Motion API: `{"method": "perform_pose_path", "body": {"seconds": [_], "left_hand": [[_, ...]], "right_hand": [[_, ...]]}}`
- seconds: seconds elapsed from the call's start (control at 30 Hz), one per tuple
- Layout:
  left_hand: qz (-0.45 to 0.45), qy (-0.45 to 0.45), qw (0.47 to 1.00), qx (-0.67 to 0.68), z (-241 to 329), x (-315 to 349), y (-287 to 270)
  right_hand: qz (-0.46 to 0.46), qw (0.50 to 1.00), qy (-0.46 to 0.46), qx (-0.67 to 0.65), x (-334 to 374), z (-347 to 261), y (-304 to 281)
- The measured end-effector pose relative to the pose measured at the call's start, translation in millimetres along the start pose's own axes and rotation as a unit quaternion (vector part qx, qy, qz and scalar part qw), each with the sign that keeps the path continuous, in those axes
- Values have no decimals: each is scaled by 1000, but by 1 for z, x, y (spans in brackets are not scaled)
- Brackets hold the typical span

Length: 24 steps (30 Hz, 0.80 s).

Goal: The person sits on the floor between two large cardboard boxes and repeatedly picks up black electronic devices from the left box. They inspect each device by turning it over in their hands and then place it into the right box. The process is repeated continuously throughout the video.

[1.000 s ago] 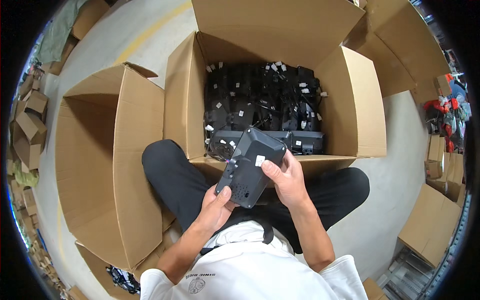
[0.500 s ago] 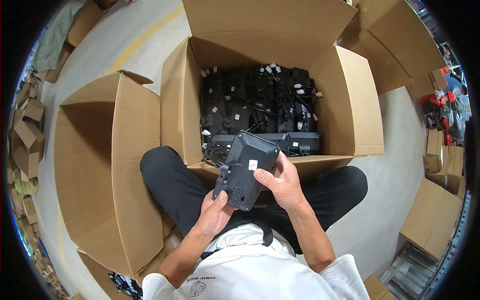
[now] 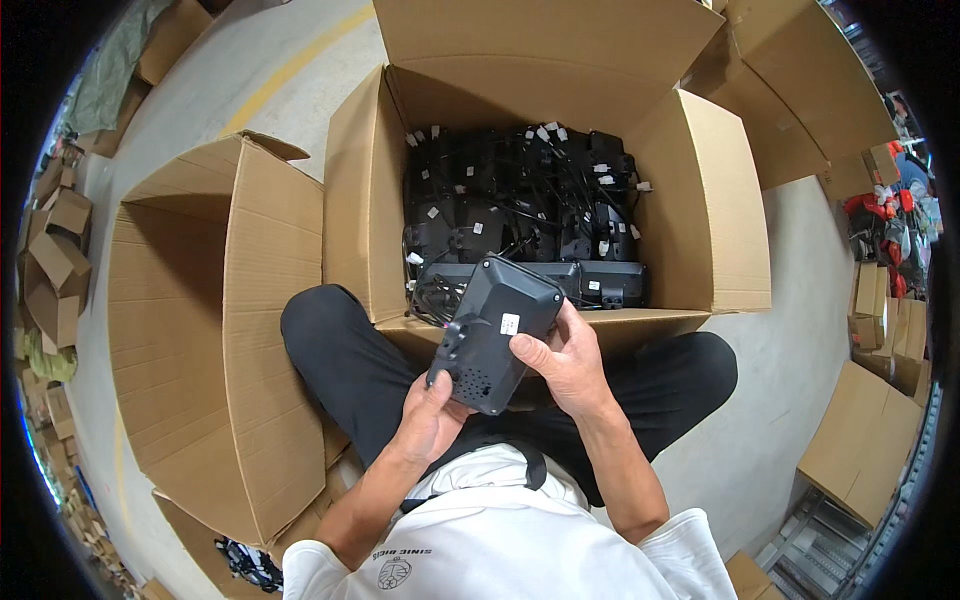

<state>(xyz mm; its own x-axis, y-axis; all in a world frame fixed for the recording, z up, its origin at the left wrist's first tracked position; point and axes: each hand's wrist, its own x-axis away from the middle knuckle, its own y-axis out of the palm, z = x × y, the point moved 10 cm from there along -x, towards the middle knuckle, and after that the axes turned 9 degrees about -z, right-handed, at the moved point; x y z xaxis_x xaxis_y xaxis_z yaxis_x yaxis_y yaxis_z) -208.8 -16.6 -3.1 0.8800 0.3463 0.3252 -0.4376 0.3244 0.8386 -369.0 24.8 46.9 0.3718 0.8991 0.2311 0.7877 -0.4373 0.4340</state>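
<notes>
A flat, black, rectangular plastic device housing [image 3: 485, 350] is tilted above my lap, its back with a white label, corner screws and a patch of small holes turned up. My left hand [image 3: 428, 418] grips its lower left corner, thumb on top. Round its right edge closes my right hand [image 3: 567, 362], with the thumb lying on the back near the label. The fingers beneath are hidden. Just beyond stands an open cardboard box [image 3: 738, 220] holding several similar black housings [image 3: 475, 225] with dark cables and white connectors. A bundle of cable [image 3: 435, 300] lies at the held housing's left side.
An open carton [image 3: 270, 350] with its inside in shadow stands close on my left. Behind the full box, at the right, is another large carton [image 3: 800, 90]. More boxes [image 3: 865, 430] and a metal rack [image 3: 825, 545] line the right side. My bent legs [image 3: 670, 390] flank the box front.
Both hands keep the same hold on the housing, which has barely moved. My left thumb has shifted slightly upward along its edge. The whole view has shifted a little.
</notes>
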Motion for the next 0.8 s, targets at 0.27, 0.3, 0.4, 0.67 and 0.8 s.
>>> {"method": "perform_pose_path", "body": {"seconds": [0.27, 0.3, 0.4, 0.67, 0.8], "left_hand": [[-5, 21, 1000, 9, 10, -7, 2], [-2, 21, 1000, -2, 12, -7, 2], [11, 22, 1000, -19, 16, -7, -2], [5, 36, 999, -12, 16, -10, -3], [-3, 41, 999, -1, 18, -7, -5]], "right_hand": [[-2, 1000, 4, 8, -1, 2, 4], [-1, 1000, 3, 6, -2, 1, 5], [3, 1000, 2, 3, -3, 2, 8], [34, 998, -34, 43, -2, -3, 6], [1, 998, -8, 57, -6, -2, 10]]}}
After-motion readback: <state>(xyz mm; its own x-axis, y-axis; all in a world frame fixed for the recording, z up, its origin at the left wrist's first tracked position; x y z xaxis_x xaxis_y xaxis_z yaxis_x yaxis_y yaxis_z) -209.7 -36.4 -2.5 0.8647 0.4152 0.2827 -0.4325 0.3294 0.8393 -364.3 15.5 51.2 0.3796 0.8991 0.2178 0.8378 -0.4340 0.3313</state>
